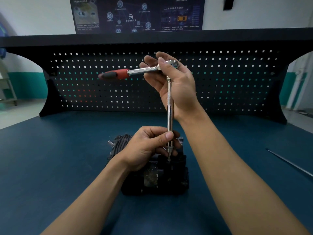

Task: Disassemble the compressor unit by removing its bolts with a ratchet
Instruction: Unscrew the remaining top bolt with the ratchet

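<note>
Chrome ratchet (142, 71) gripped by right hand (176, 85), extension (169, 106) pinched by left hand (145, 148) atop compressor unit (155, 177); unscrewing apparently underway, handle sweep due next.

Bare left grip (145, 150) and right grip (176, 85), bare forearms (228, 167), short trimmed nails (169, 135).

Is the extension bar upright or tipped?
Upright: the extension bar runs vertically from the ratchet in the right hand to the compressor; the left hand pinches its lower end.
</note>
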